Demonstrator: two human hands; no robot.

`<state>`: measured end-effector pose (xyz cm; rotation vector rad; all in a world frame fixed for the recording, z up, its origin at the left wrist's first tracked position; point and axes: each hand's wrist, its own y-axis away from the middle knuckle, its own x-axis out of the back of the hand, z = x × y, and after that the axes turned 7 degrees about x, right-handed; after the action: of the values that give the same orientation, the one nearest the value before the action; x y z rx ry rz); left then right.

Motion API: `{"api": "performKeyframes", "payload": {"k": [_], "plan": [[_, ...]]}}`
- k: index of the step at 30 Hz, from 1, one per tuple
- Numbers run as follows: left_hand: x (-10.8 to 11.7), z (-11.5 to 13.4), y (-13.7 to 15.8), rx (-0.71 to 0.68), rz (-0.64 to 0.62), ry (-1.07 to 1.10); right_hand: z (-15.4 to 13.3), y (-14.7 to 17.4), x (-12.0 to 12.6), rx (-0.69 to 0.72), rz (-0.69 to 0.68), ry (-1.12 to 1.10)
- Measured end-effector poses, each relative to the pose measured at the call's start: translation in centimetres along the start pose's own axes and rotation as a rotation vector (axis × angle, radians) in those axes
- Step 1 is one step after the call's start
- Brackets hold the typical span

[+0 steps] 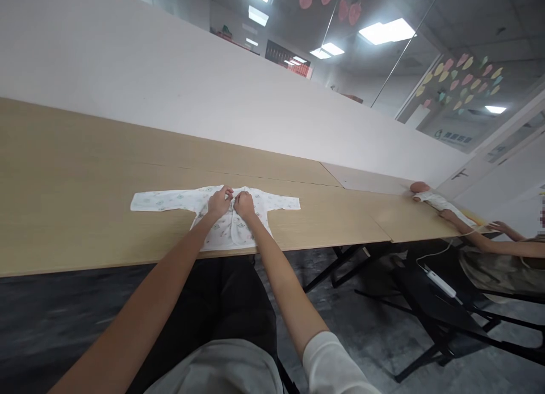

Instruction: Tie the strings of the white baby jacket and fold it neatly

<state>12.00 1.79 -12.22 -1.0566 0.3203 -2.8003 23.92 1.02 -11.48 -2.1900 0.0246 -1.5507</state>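
Note:
A small white baby shirt [217,235] with a scattered print lies face up, its two sleeves stretched out to the sides. At the upper part of its front opening, my left hand [219,203] is closed with bent fingers, pinching the cloth near the neckline. Close beside it, my right hand [244,205] is closed too, its fingers pressed together on the other edge of the opening. What lies right between the fingertips is too small to make out. Below my hands the front opening runs down to the hem, which reaches close to the table's front edge.
The long wooden table [85,223] runs along a white low wall [170,87] with glass above it. Farther right, another person's hands [449,215] are at a doll [436,201] in white clothing. A black folding chair [430,303] with a white power strip [441,283] stands at right.

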Motion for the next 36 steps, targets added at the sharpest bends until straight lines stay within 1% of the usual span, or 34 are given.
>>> {"api": "performKeyframes", "payload": {"k": [5, 11, 18, 23, 26, 33, 36], "plan": [[0.0, -0.08, 0.01, 0.017, 0.005, 0.046, 0.16, 0.26, 0.28, -0.028, 0.02, -0.069], [-0.04, -0.39, 0.04, 0.004, 0.018, 0.09, 0.27, 0.39, 0.7, -0.091, 0.005, -0.182], [0.1, -0.28, 0.06, 0.013, 0.034, 0.085, 0.27, 0.31, 0.76, -0.109, 0.001, -0.246], [0.17, -0.24, 0.01, 0.021, 0.018, 0.079, 0.36, 0.38, 0.75, -0.078, 0.015, -0.225], [0.07, -0.38, -0.02, 0.003, 0.018, 0.086, 0.32, 0.43, 0.78, -0.064, 0.016, -0.185], [-0.06, -0.45, -0.01, 0.005, 0.02, 0.106, -0.04, 0.49, 0.99, -0.161, 0.038, -0.144], [-0.15, -0.51, -0.03, 0.005, 0.032, 0.127, -0.05, 0.5, 0.89, -0.161, 0.046, -0.103]]}}
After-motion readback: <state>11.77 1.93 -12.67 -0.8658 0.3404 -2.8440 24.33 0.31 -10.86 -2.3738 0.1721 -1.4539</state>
